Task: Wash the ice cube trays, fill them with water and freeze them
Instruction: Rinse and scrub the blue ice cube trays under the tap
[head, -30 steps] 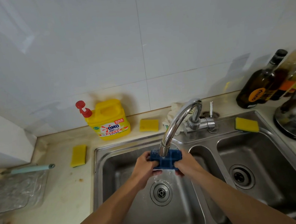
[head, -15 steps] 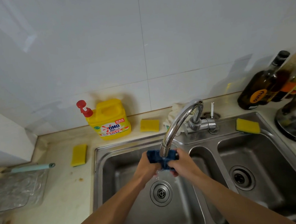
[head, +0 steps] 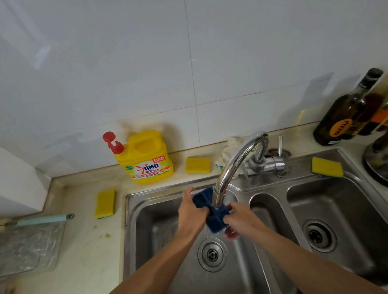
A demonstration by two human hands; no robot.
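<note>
- Under the faucet spout (head: 235,164), in the head view, we hold the dark blue ice cube tray (head: 215,219) over the left basin (head: 148,222), above its drain (head: 212,254).
- A second ago we held the tray level across the spout's mouth; now it slants, its left end raised behind the spout and its right end dropped toward us.
- Our left hand (head: 191,214) has risen a little and our right hand (head: 240,218) has sunk lower and nearer the drain.
- Left fingers curl round the tray's upper end, thumb on top; right fingers clamp on the lower end, tips tucked beneath it.
- Between our hands the tray looks soft and bent, pinched at its middle, with square cells showing on the upper part.
- A faint run of water shows beneath the tray's lower edge; we cannot tell whether the cells hold any.
- On the counter behind the basin a yellow detergent bottle (head: 148,160) stands against the wall, with one yellow sponge (head: 197,165) just beside it and another sponge (head: 105,202) left of the sink.
</note>
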